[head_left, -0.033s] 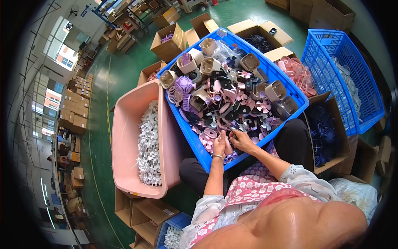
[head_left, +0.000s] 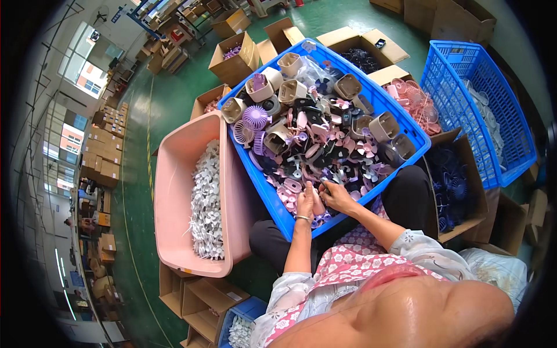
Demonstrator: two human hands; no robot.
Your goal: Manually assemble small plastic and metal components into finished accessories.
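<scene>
My left hand (head_left: 305,203), with a bracelet at its wrist, is closed round a smooth pink plastic piece (head_left: 318,205) over the near corner of a blue tray (head_left: 271,211). Close beside it, my right hand (head_left: 339,197) has its fingers pinched on a small dark object (head_left: 326,185), whose kind is mostly hidden. Beneath and beyond both hands the tray is heaped with pink, black and purple small fan parts (head_left: 342,142). A purple round fan grille (head_left: 255,117) and several beige cup-shaped housings (head_left: 292,91) lie toward its far and left sides.
To the left stands a pink tub (head_left: 165,223) with white fan blades (head_left: 209,203). A cardboard box of dark blue grilles (head_left: 458,187) is at the right, below a blue crate (head_left: 464,110) with white parts. Pink grilles (head_left: 415,98) sit behind the tray's right edge.
</scene>
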